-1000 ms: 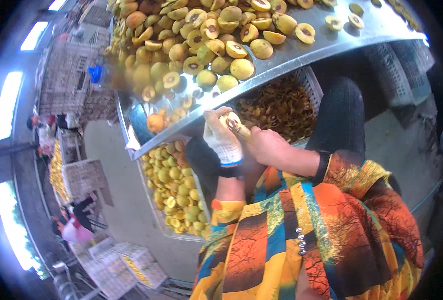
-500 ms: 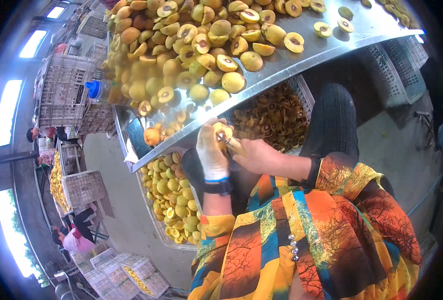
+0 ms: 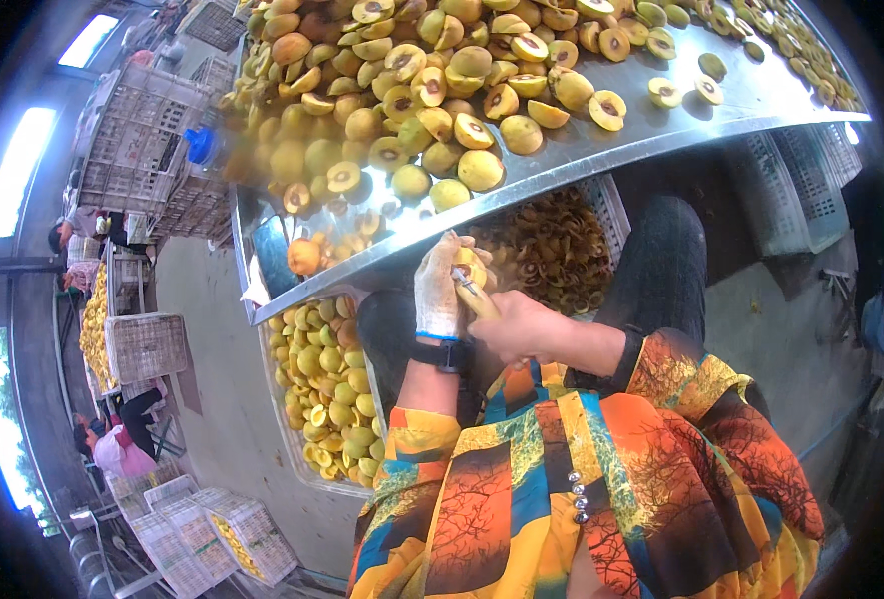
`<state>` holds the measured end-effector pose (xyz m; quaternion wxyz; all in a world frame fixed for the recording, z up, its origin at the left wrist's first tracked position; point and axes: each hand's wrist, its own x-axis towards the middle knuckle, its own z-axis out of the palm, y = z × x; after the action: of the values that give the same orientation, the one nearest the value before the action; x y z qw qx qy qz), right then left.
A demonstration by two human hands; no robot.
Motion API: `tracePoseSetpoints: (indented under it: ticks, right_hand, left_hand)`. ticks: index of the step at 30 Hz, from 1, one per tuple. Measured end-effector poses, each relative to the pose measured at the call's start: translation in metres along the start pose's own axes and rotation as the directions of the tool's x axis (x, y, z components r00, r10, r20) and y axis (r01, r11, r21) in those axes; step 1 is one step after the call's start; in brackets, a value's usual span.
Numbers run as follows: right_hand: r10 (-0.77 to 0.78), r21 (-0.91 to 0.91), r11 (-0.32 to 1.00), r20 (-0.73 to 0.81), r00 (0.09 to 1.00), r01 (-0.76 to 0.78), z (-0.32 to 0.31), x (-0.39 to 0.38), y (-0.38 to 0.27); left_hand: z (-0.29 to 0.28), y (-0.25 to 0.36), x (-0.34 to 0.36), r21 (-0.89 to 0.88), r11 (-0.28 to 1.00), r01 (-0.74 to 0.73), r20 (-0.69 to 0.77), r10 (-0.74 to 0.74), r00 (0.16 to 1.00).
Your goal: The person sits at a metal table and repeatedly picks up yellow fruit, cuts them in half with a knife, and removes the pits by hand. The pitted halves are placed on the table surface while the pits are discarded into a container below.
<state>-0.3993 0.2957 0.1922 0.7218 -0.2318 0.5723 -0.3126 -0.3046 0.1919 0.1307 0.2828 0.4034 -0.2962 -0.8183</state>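
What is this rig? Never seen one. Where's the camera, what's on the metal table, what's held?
No machine: these are a person's own two hands, seen from above by a wide fisheye camera worn on the head, so straight edges bend near the rim. The left hand, in a white glove, holds a yellow cut fruit. The bare right hand grips a slim tool with a pale handle, its metal end at the fruit. On the shiny silver metal table lie many yellow-green fruit halves; beneath it sits a heap of brown scraps.
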Motion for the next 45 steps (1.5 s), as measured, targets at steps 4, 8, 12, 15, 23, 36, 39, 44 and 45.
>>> tracePoseSetpoints:
  ticks: [4, 8, 12, 15, 23, 36, 39, 44, 45]
  right_hand:
    - [-0.108, 0.319, 0.948, 0.260, 0.960, 0.020, -0.004, 0.021, 0.023]
    - [-0.274, 0.422, 0.904, 0.457, 0.846, 0.065, -0.017, 0.028, 0.025]
    - [-0.156, -0.463, 0.860, 0.162, 0.974, 0.215, -0.040, 0.081, 0.060]
    - [-0.225, -0.747, 0.631, 0.081, 0.971, 0.209, -0.048, 0.083, 0.061]
    - [-0.392, -0.753, 0.591, 0.045, 0.919, 0.289, -0.047, 0.081, 0.053]
    - [-0.478, -0.828, 0.524, -0.091, 0.873, 0.201, -0.044, 0.084, 0.052]
    - [-0.740, -0.796, 0.504, -0.198, 0.643, 0.335, -0.048, 0.089, 0.061]
    - [-0.733, -0.723, 0.599, -0.321, 0.599, 0.345, -0.032, 0.028, 0.001]
    - [-0.752, -0.761, 0.558, -0.297, 0.588, 0.330, -0.028, 0.025, -0.004]
  left_hand:
    - [-0.009, 0.008, -0.002, -0.184, 0.972, 0.144, 0.107, -0.126, 0.986]
    - [-0.043, 0.044, -0.037, -0.321, 0.947, 0.009, -0.035, -0.022, 0.999]
    - [-0.123, 0.102, -0.097, 0.312, 0.899, -0.307, -0.601, 0.437, 0.670]
    - [-0.212, 0.109, -0.102, 0.871, -0.068, 0.486, -0.349, 0.610, 0.711]
    - [-0.048, 0.128, 0.026, 0.930, -0.364, -0.056, 0.322, 0.730, 0.603]
    - [0.023, 0.106, 0.114, 0.887, -0.446, 0.116, 0.051, 0.345, 0.937]
    - [0.012, 0.112, 0.089, 0.967, -0.221, -0.124, 0.236, 0.610, 0.756]
    - [0.018, 0.095, 0.017, -0.164, 0.903, -0.398, 0.205, 0.426, 0.881]
    - [0.024, 0.089, 0.002, -0.274, 0.890, -0.364, 0.217, 0.426, 0.878]
